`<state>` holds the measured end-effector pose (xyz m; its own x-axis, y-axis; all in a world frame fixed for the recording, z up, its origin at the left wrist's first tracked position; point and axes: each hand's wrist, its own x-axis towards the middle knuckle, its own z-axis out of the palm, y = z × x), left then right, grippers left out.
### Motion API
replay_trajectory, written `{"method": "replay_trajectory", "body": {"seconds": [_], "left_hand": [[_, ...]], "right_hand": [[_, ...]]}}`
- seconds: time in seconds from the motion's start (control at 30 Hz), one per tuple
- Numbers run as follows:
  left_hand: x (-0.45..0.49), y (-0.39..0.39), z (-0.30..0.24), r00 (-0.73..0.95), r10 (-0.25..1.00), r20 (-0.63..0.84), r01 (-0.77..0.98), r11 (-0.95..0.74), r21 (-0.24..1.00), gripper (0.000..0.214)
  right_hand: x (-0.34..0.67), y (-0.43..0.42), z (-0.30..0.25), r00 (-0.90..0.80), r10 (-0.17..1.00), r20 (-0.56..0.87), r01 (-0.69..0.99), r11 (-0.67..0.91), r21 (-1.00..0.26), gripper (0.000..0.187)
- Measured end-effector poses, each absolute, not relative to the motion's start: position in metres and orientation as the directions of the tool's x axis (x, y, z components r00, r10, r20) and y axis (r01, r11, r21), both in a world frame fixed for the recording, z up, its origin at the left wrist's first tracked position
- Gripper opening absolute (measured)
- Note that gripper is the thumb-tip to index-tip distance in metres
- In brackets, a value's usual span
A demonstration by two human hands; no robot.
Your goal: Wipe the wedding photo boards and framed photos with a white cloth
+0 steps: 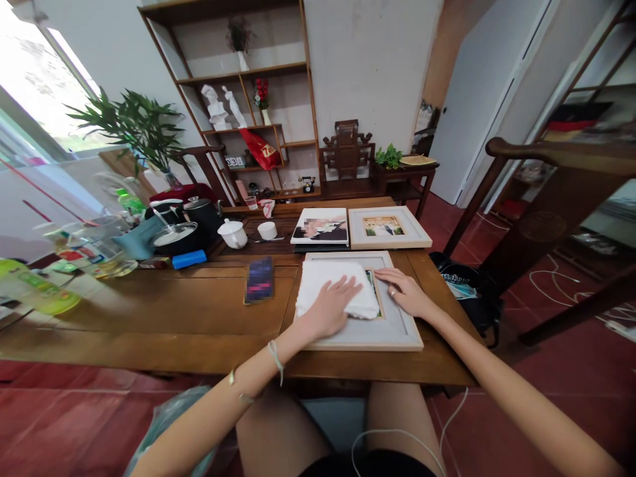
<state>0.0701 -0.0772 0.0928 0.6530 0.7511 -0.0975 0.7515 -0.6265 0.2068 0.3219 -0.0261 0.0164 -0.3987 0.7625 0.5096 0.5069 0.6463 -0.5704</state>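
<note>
A picture frame [368, 336] with a pale wooden edge and a wide light mat lies flat at the table's front edge. Spread over its left and middle part is a white cloth [318, 278], which hides most of the picture inside. My left hand [335, 306] rests flat on this cloth, fingers extended and slightly apart. On the frame's right side, my right hand [405, 291] touches the mat beside the inner picture opening. Its fingers are stretched out, with a ring on one of them, and it holds nothing.
Behind the frame lie a second framed photo [422, 235] and a white-bordered print [322, 213]. A phone-like dark object [259, 279] lies to the left. Further left stand a white lidded cup [232, 233], a blue box [189, 258] and a yellow-green bottle [37, 288]. A wooden chair [536, 212] stands right.
</note>
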Motion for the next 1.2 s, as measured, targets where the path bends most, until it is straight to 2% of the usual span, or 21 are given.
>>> {"method": "replay_trajectory", "body": {"seconds": [0.1, 0.2, 0.27, 0.37, 0.5, 0.6, 0.73, 0.87, 1.07, 1.2], "left_hand": [[0.065, -0.121, 0.108, 0.737, 0.656, -0.163, 0.669, -0.674, 0.313, 0.077], [0.068, -0.159, 0.114, 0.799, 0.589, -0.123, 0.59, -0.728, 0.35, 0.082], [0.073, -0.171, 0.11, 0.804, 0.589, -0.086, 0.582, -0.748, 0.317, 0.087], [0.079, -0.161, 0.099, 0.751, 0.657, -0.063, 0.651, -0.721, 0.237, 0.088], [0.082, -0.112, 0.087, 0.632, 0.773, -0.052, 0.773, -0.625, 0.113, 0.085], [0.084, -0.074, 0.082, 0.574, 0.818, 0.031, 0.817, -0.575, 0.056, 0.082], [0.09, -0.045, 0.079, 0.563, 0.821, 0.097, 0.823, -0.567, 0.029, 0.08], [0.096, -0.05, 0.082, 0.651, 0.759, 0.017, 0.759, -0.651, -0.001, 0.079], [0.1, -0.103, 0.112, 0.709, 0.681, -0.182, 0.704, -0.699, 0.124, 0.071], [0.098, -0.143, 0.124, 0.799, 0.582, -0.149, 0.599, -0.75, 0.279, 0.068]], "right_hand": [[0.322, -0.027, 0.016, -0.397, 0.766, 0.505, 0.512, 0.642, -0.571, 0.053], [0.322, -0.026, 0.014, -0.4, 0.764, 0.507, 0.52, 0.644, -0.561, 0.055], [0.322, -0.025, 0.014, -0.403, 0.76, 0.509, 0.521, 0.648, -0.556, 0.056], [0.322, -0.026, 0.014, -0.403, 0.759, 0.511, 0.517, 0.65, -0.557, 0.056], [0.322, -0.026, 0.016, -0.406, 0.755, 0.515, 0.512, 0.654, -0.557, 0.052], [0.323, -0.025, 0.016, -0.422, 0.747, 0.514, 0.511, 0.664, -0.546, 0.046], [0.324, -0.024, 0.016, -0.424, 0.741, 0.521, 0.504, 0.671, -0.544, 0.044], [0.323, -0.025, 0.016, -0.408, 0.745, 0.527, 0.512, 0.665, -0.543, 0.045], [0.322, -0.026, 0.018, -0.408, 0.758, 0.508, 0.514, 0.651, -0.558, 0.052], [0.322, -0.027, 0.016, -0.39, 0.774, 0.499, 0.512, 0.633, -0.581, 0.055]]}}
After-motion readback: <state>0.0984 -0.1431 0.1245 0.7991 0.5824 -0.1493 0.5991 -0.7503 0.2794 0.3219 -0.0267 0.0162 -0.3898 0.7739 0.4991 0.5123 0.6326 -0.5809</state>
